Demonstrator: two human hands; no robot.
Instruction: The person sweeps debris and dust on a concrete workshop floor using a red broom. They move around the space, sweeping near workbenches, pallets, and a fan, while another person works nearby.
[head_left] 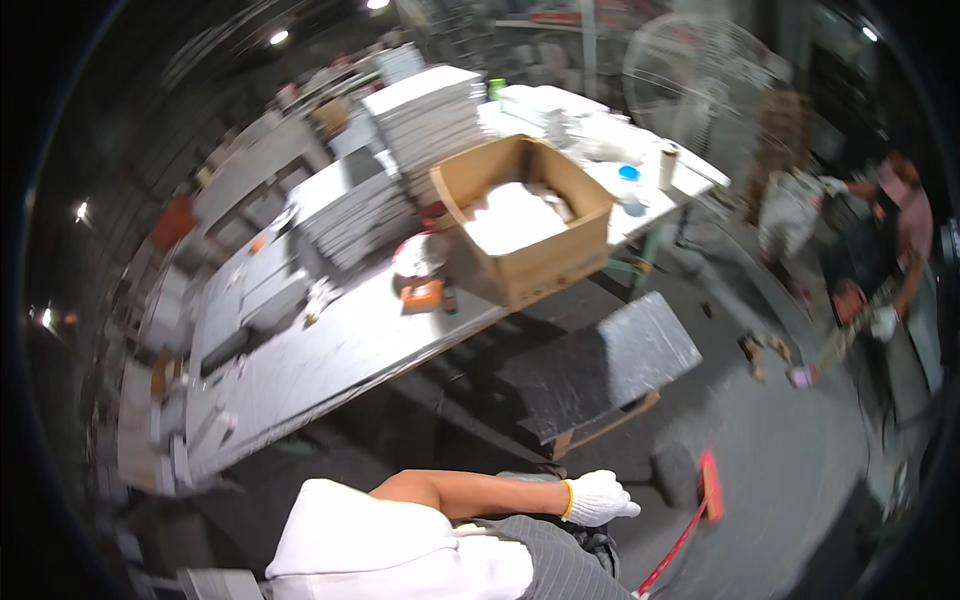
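Observation:
My left hand (598, 499), in a white knit glove with a yellow cuff, is held in front of my striped apron. Its fingers are curled; their inner side is hidden, so what they hold, if anything, does not show. A broom (711, 487) with a red head and red handle slants across the floor to the right of it. Where the handle reaches the lower edge, a sliver of white glove, my right hand (639, 595), is on it; the rest is out of the picture. My left arm comes out of a white sleeve (345, 540).
Ahead runs a long white table (340, 360) with stacked panels (425, 110) and a cardboard box (550, 270) holding white material. A low bench (610, 365) stands before it. At right, a person (890, 240) in gloves bends beside a white sack (790, 215); a large fan (695, 80) stands behind.

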